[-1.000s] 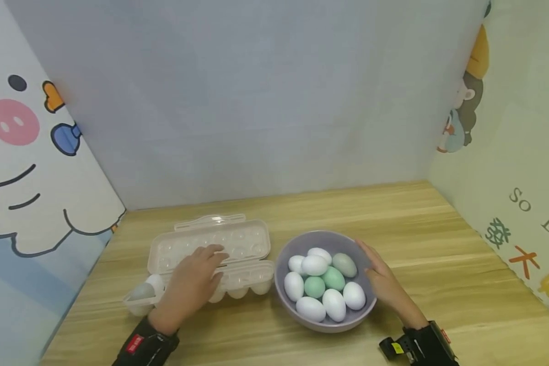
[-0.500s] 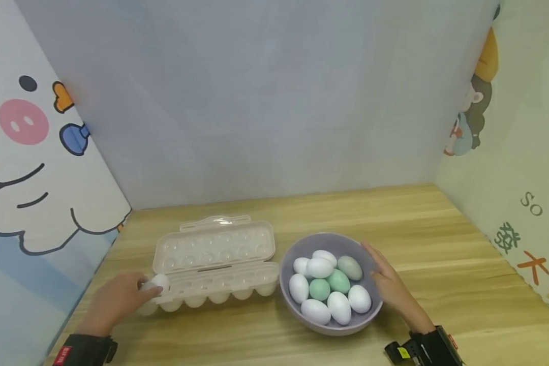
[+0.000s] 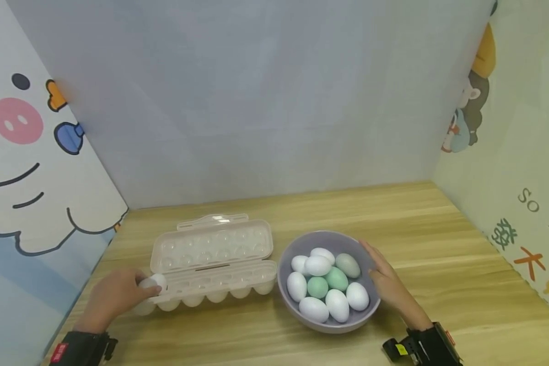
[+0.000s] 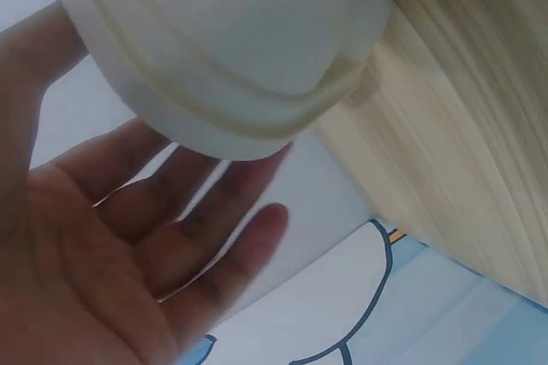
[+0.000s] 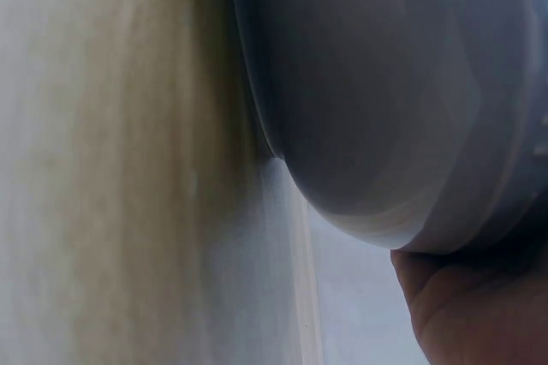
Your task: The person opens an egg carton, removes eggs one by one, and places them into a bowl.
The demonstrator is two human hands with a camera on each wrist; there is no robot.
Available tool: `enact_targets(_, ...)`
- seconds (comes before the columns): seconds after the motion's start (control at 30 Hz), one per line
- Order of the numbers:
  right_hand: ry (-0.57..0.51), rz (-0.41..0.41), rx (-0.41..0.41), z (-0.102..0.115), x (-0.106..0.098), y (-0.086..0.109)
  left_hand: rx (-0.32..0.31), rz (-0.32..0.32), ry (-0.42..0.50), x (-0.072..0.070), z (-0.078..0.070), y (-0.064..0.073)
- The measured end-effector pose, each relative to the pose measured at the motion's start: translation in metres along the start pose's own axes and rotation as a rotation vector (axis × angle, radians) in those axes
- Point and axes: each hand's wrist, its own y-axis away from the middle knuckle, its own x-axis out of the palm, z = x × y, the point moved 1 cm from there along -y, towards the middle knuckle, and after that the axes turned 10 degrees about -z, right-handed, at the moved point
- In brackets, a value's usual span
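Observation:
My left hand is at the left end of a translucent egg carton lying open on the table. Between its thumb and forefinger it pinches a pale egg seated in that end, mostly hidden by the hand. A white egg sits right behind it. In the left wrist view the other fingers reach beneath and behind the carton's end. My right hand holds the right rim of a grey-purple bowl, thumb over the rim. White eggs, green eggs and a grey-green egg fill it.
The carton's lid is folded back, away from me, with its clear flap beyond. Bowl and carton stand close together on the wooden table. A plain back wall and printed side panels enclose the table.
My left hand has moved left from over the carton's middle to its left end and taken hold of an egg there. My right hand has stayed on the bowl.

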Motion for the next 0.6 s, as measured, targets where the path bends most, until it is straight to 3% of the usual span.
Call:
enact_targets(0.1, 0.005, -0.003, -0.007, 0.001, 0.0, 0.0, 0.016, -0.085, 0.024, -0.001, -0.005, -0.001)
enact_targets(0.2, 0.01, -0.002, -0.008, 0.002, -0.001, 0.0, 0.092, -0.221, 0.06, -0.003, -0.019, -0.001)
enact_targets(0.3, 0.008, 0.001, -0.008, 0.003, -0.001, 0.0, 0.222, -0.347, 0.111, -0.005, -0.04, -0.003)
enact_targets(0.4, -0.003, 0.005, -0.004, 0.004, -0.001, 0.0, 0.363, -0.429, 0.164, -0.005, -0.067, -0.007)
enact_targets(0.5, -0.011, 0.007, -0.005, 0.004, -0.001, 0.0, 0.523, -0.486, 0.239, -0.004, -0.1, -0.012)
enact_targets(0.6, -0.015, 0.005, -0.008, 0.003, 0.0, 0.001, 0.681, -0.493, 0.324, -0.002, -0.137, -0.018)
